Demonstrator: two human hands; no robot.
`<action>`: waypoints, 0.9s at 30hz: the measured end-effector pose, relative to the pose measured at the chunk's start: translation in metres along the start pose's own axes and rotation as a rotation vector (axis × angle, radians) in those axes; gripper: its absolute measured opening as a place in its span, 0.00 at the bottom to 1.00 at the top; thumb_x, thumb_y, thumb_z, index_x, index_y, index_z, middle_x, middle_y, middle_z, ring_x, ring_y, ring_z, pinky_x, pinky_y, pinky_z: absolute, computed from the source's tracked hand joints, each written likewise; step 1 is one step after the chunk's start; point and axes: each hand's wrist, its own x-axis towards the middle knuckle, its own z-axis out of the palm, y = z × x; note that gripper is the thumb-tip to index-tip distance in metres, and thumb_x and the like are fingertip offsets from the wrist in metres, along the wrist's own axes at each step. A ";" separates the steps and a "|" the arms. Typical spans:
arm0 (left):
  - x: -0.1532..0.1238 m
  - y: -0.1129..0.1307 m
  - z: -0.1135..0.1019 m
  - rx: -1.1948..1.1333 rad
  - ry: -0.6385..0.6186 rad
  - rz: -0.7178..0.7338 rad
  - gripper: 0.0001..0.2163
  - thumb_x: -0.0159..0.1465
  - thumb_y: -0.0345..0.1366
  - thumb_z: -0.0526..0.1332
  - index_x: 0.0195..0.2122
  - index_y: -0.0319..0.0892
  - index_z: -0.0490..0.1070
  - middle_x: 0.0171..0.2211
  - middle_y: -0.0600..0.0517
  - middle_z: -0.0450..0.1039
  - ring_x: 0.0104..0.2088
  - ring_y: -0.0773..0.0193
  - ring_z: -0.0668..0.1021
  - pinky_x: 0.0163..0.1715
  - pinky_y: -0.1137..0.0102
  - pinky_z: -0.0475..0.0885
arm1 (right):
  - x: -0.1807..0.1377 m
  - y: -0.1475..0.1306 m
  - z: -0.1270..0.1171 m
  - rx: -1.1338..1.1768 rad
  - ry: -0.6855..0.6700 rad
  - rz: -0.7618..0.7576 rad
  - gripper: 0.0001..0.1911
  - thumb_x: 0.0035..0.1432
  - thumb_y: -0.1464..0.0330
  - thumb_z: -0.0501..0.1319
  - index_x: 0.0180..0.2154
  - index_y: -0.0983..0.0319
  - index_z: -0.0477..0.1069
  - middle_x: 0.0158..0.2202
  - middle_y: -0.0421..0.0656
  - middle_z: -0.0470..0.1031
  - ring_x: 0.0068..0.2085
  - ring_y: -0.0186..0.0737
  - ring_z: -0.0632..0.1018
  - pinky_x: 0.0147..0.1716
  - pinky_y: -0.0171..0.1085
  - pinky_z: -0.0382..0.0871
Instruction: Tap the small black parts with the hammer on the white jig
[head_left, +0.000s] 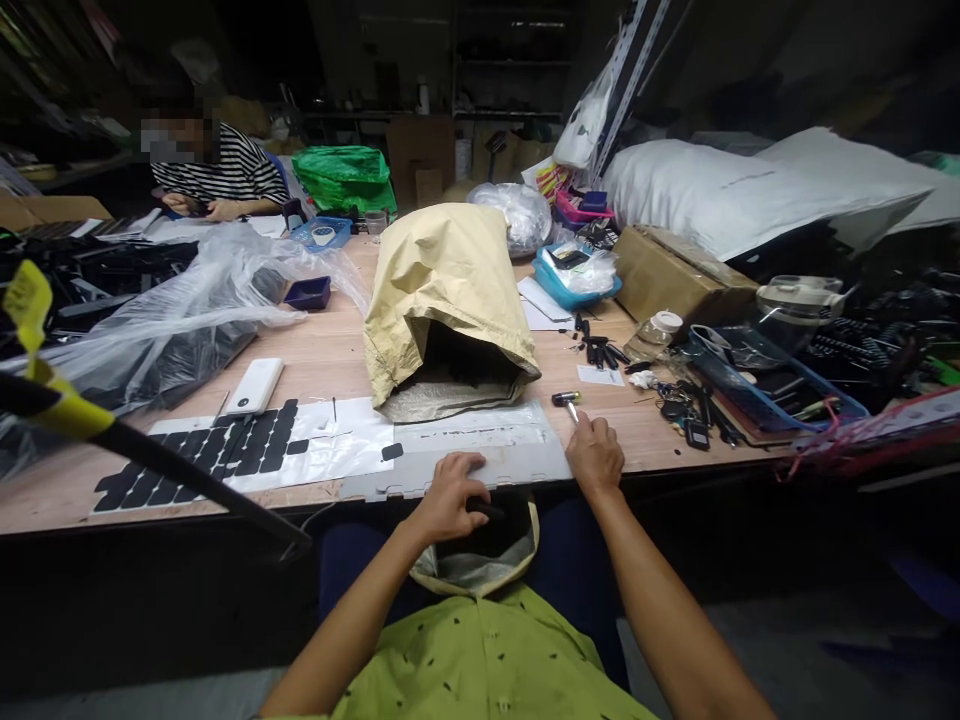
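Observation:
My left hand (452, 498) is above the open mouth of a beige bag (480, 585) in my lap. Its thumb and fingers are curled round a small black piece (486, 508), whose kind I cannot make out. My right hand (596, 455) rests at the table's front edge, closed on the handle of a small hammer (571, 408) with a dark and yellowish head. Between my hands and beyond them lies a grey flat plate (517, 462). A large beige sack (450, 290) lies behind it, its dark mouth facing me.
Left on the table are black adhesive pads (202, 455) on a white sheet and a white power bank (255, 385). Keys (675, 410), a jar (654, 335) and a blue basket (780, 385) stand right. A dark pole (187, 470) crosses the left foreground. A co-worker (225, 170) sits far left.

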 end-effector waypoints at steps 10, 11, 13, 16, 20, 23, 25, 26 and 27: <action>0.045 -0.023 -0.024 -0.005 0.353 -0.132 0.08 0.65 0.38 0.62 0.43 0.47 0.77 0.43 0.47 0.75 0.48 0.55 0.74 0.52 0.59 0.70 | 0.000 0.001 0.002 0.003 0.003 0.000 0.17 0.63 0.73 0.53 0.49 0.64 0.75 0.35 0.49 0.68 0.37 0.44 0.69 0.28 0.37 0.55; 0.060 -0.031 -0.034 0.004 0.394 -0.202 0.08 0.65 0.37 0.60 0.43 0.46 0.77 0.42 0.48 0.75 0.47 0.56 0.75 0.52 0.59 0.71 | 0.000 0.001 0.002 0.004 0.004 0.001 0.17 0.63 0.73 0.53 0.49 0.64 0.75 0.35 0.49 0.68 0.36 0.43 0.69 0.28 0.36 0.54; 0.088 -0.045 -0.053 0.051 0.444 -0.346 0.09 0.65 0.34 0.58 0.43 0.44 0.77 0.43 0.47 0.75 0.47 0.55 0.75 0.51 0.59 0.71 | 0.000 0.000 0.003 0.009 0.010 -0.004 0.17 0.63 0.73 0.53 0.49 0.64 0.75 0.34 0.49 0.68 0.36 0.44 0.69 0.28 0.37 0.55; 0.112 -0.065 -0.079 0.161 0.464 -0.461 0.12 0.64 0.29 0.57 0.45 0.42 0.76 0.46 0.43 0.74 0.50 0.52 0.75 0.53 0.60 0.70 | -0.001 0.001 0.004 0.007 0.031 -0.021 0.17 0.62 0.73 0.53 0.49 0.64 0.75 0.34 0.49 0.68 0.36 0.44 0.69 0.28 0.37 0.55; 0.109 -0.086 -0.106 0.288 0.545 -0.581 0.14 0.64 0.27 0.53 0.46 0.41 0.75 0.47 0.41 0.73 0.52 0.50 0.74 0.54 0.60 0.69 | -0.002 0.000 0.006 -0.007 0.061 -0.029 0.17 0.62 0.74 0.52 0.48 0.64 0.75 0.33 0.49 0.68 0.36 0.45 0.69 0.28 0.38 0.56; 0.101 -0.093 -0.117 0.354 0.547 -0.691 0.12 0.65 0.28 0.53 0.42 0.41 0.75 0.44 0.40 0.73 0.50 0.49 0.74 0.52 0.58 0.70 | -0.004 0.000 0.008 0.003 0.060 -0.036 0.17 0.62 0.74 0.53 0.49 0.64 0.74 0.33 0.49 0.68 0.36 0.44 0.69 0.29 0.38 0.57; 0.100 -0.092 -0.119 0.383 0.519 -0.728 0.10 0.65 0.31 0.54 0.40 0.40 0.75 0.45 0.40 0.73 0.51 0.48 0.74 0.52 0.58 0.70 | -0.004 0.001 0.009 0.013 0.058 -0.035 0.16 0.61 0.74 0.54 0.49 0.64 0.74 0.34 0.48 0.68 0.36 0.44 0.69 0.29 0.37 0.57; 0.101 -0.090 -0.118 0.396 0.503 -0.739 0.09 0.66 0.33 0.55 0.40 0.40 0.75 0.45 0.40 0.73 0.51 0.47 0.73 0.53 0.58 0.70 | -0.004 0.001 0.009 0.016 0.058 -0.032 0.16 0.61 0.73 0.54 0.49 0.64 0.74 0.34 0.48 0.68 0.36 0.44 0.69 0.29 0.37 0.57; 0.103 -0.087 -0.117 0.407 0.487 -0.751 0.09 0.66 0.35 0.56 0.41 0.40 0.75 0.46 0.39 0.73 0.52 0.47 0.73 0.54 0.57 0.69 | -0.005 0.001 0.010 0.018 0.058 -0.029 0.16 0.61 0.73 0.54 0.49 0.64 0.74 0.34 0.48 0.68 0.36 0.43 0.69 0.30 0.37 0.57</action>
